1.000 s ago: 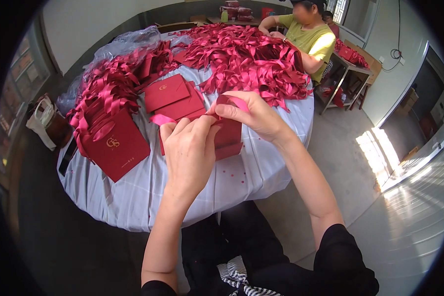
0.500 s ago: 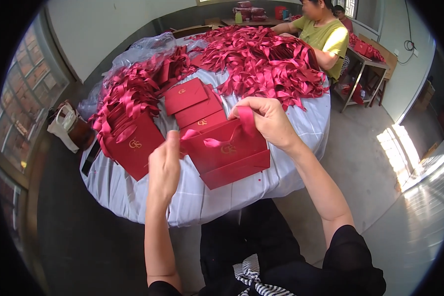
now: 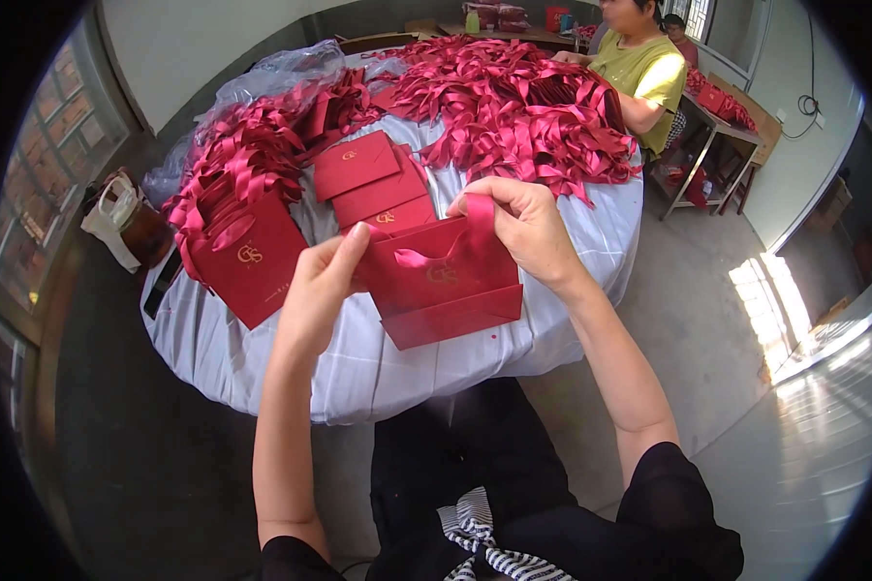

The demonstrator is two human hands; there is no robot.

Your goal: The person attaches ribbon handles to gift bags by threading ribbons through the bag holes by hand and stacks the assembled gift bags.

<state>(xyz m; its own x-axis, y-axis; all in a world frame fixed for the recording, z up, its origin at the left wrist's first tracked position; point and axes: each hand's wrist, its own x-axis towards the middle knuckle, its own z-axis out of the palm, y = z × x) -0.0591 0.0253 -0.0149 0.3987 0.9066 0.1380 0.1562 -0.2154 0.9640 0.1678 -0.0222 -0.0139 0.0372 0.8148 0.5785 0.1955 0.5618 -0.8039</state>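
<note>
A red paper gift bag (image 3: pixel 451 289) with a gold emblem is held upright before me, its bottom panel folded up flat. My left hand (image 3: pixel 318 281) grips its upper left edge, thumb on top and the other fingers partly hidden. At the upper right corner, my right hand (image 3: pixel 533 230) pinches the bag's top edge and the ribbon handle (image 3: pixel 481 230). The red ribbon hangs in a loop across the front. Just beyond lie several flat red bags (image 3: pixel 358 172), overlapping in a stack. More bags with ribbons (image 3: pixel 247 257) lean in a row to the left.
A white cloth (image 3: pixel 233 363) covers the round table. A big heap of ribboned bags (image 3: pixel 523 116) fills its far side, with clear plastic wrap (image 3: pixel 281 82) at far left. A person in a yellow-green top (image 3: pixel 639 73) works at far right. A side table (image 3: pixel 712 121) stands beyond.
My left hand has closed in on the bag's left edge, its thumb now at the corner. My right hand keeps its hold at the ribbon. The whole view has shifted slightly.
</note>
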